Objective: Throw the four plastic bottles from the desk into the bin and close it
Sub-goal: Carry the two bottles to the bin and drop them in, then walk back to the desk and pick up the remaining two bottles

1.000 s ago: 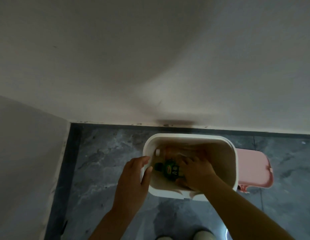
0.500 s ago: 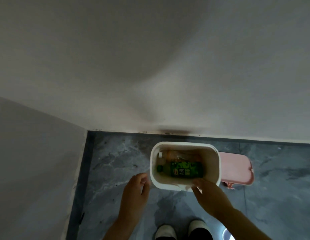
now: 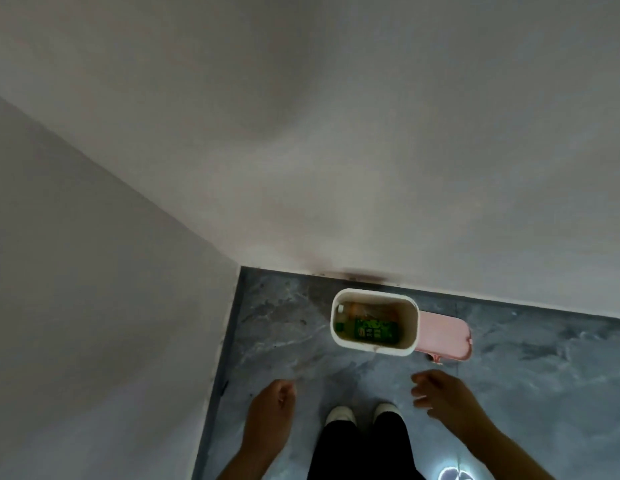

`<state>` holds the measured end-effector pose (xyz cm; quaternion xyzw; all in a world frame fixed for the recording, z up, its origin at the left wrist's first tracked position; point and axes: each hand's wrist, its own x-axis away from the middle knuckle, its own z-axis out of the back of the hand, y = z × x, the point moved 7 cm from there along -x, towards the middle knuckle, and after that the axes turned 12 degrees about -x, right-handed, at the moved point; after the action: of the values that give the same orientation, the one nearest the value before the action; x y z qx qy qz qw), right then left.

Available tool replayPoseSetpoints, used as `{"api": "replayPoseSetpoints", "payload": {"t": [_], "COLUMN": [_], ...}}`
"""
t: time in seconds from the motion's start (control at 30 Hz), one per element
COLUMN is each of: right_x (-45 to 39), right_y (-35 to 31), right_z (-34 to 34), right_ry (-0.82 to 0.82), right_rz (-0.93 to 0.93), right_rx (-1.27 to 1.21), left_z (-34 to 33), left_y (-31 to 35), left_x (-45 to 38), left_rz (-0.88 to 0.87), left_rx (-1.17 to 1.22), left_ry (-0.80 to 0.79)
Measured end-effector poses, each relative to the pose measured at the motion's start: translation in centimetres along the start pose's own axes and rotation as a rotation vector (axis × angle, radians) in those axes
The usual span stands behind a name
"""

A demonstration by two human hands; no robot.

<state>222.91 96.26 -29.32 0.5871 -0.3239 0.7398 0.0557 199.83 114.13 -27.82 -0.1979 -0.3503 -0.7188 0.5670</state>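
- Down low, our left hand [image 3: 272,407] hangs over the floor with nothing in it, its fingers curled loosely inward toward the palm.
- Our right hand [image 3: 443,396] is likewise empty, the fingers [image 3: 419,380] spread a little and pointing up toward the bin.
- Between the two hands, slightly nearer to us, we see our two white shoes [image 3: 341,415] and dark trouser legs [image 3: 360,448].
- Beyond both hands, clear of the fingertips and a bit closer to the right hand, stands the white bin [image 3: 374,351] with its mouth open; neither hand touches it.
- Inside the bin lies a green-labelled bottle [image 3: 376,330] on its side, its green cap toward the left-hand end of the bin.
- Behind that one, farther from our hands, we make out an orange-tinted bottle [image 3: 357,309] with a white cap, also lying down; how many more bottles sit beneath them we cannot tell.
- Past the right hand, the pink lid [image 3: 443,336] rests just beside the bin's right wall, flipped open; whether it is hinged to the bin we cannot tell.
- Under everything runs the grey marbled floor [image 3: 543,358], and a small bright glow shows on it near our right forearm at the bottom edge.
- Farthest out, beyond the bin, the pale walls [image 3: 301,133] meet in a corner above and to the left of our left hand, with a dark smudge on the wall just behind the bin.
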Motion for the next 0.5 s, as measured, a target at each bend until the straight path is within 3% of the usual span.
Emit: {"api": "replayPoseSetpoints", "payload": {"t": [0.2, 0.5], "right_x": [9.6, 15.1], "right_y": [-0.6, 2.1], "right_z": [0.7, 4.7], "right_ry": [0.012, -0.032], "right_rz": [-0.014, -0.061], "right_rx": [0.042, 0.182], "left_z": [3.6, 2.4], "left_y": [-1.3, -4.7], "left_x": [8.5, 17.7], "left_rz": [-0.027, 0.199], "left_rx": [0.031, 0.178], "left_ry": [-0.047, -0.024]}}
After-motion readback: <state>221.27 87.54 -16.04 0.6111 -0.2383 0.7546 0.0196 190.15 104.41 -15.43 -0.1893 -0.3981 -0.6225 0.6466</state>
